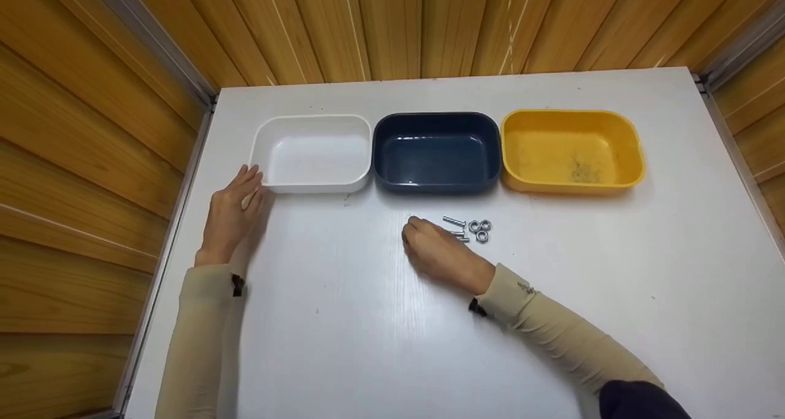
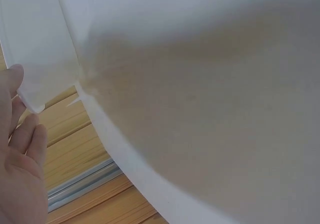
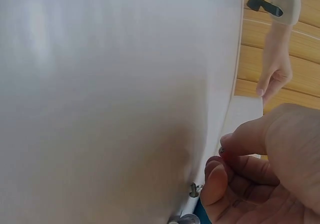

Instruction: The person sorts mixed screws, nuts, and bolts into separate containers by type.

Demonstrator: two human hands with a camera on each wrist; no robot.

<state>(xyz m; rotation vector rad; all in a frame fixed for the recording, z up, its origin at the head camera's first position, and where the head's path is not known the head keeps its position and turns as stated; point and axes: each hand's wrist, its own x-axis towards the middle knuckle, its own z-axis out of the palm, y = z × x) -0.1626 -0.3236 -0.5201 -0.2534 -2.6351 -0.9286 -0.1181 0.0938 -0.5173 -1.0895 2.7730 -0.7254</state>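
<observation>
My left hand (image 1: pixel 230 213) is at the front left corner of the white bin (image 1: pixel 362 187). In the left wrist view its thumb and fingers (image 2: pixel 37 144) lie on either side of that corner, holding it. My right hand (image 1: pixel 438 250) is low over the table in front of the dark blue bin (image 1: pixel 436 188). Between its thumb and forefinger, the right wrist view shows the tip of a small metal piece (image 3: pixel 221 150); the rest is hidden. Beside this hand lie silver bolts (image 1: pixel 454 221), partly covered by it, and three silver nuts (image 1: pixel 482 237).
A yellow bin (image 1: pixel 573 188) with dark smudges on its floor stands right of the dark blue bin; all three bins form a row. The white table (image 1: pixel 380 345) is bounded by wood-patterned panels (image 1: pixel 423 26) at the back and sides.
</observation>
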